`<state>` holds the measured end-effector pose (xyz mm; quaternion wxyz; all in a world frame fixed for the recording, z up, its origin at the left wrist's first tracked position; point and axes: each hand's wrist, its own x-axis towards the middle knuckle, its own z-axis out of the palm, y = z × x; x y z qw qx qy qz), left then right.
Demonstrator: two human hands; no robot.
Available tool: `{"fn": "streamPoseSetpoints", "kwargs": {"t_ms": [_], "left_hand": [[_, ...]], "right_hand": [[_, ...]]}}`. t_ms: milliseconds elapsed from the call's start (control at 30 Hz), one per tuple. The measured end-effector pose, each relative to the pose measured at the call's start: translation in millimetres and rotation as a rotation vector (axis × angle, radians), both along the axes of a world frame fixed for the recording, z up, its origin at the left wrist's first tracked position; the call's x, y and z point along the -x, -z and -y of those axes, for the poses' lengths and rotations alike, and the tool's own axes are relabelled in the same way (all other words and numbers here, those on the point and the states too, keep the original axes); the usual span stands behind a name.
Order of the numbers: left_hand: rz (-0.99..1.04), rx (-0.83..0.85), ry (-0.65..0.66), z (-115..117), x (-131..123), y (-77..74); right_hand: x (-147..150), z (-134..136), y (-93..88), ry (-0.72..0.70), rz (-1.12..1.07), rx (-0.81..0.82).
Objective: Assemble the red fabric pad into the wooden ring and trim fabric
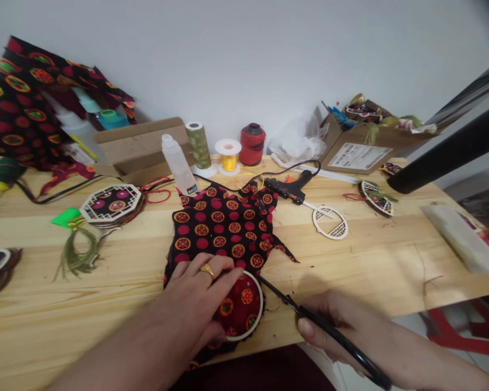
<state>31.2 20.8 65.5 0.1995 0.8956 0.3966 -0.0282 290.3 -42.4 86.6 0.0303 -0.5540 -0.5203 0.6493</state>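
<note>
My left hand (199, 296), with a ring on one finger, grips the left side of a round wooden frame (262, 309) filled with dark red patterned fabric. Its fingers lie over the top and the thumb at the lower edge. Beneath the frame spreads a black cloth (218, 217) printed with red and orange circles, ragged at its edges. In my right hand (342, 320) is a pair of black scissors (330, 331). Their dark tips meet the cloth by the frame's upper right rim; how far the blades are parted I cannot tell.
Behind the cloth stand a clear bottle (179, 165), thread spools (251, 144) and a black glue gun (289, 187). An octagonal ornament (113, 205) lies left; a round lattice piece (330, 222) lies right. A filled cardboard box (358, 152) and a black pole (444, 149) are beyond.
</note>
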Motion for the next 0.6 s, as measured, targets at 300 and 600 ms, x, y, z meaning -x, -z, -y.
{"fn": "streamPoseSetpoints", "kwargs": {"t_ms": [300,600], "left_hand": [[-0.002,0.005,-0.011,-1,0,1.3],[0.023,0.053,0.005,1,10,9.6]], "right_hand": [[11,-3,-4.8,-0.080,0.320,-0.046],[6,-2,3.4,-0.021,0.215,-0.017]]}}
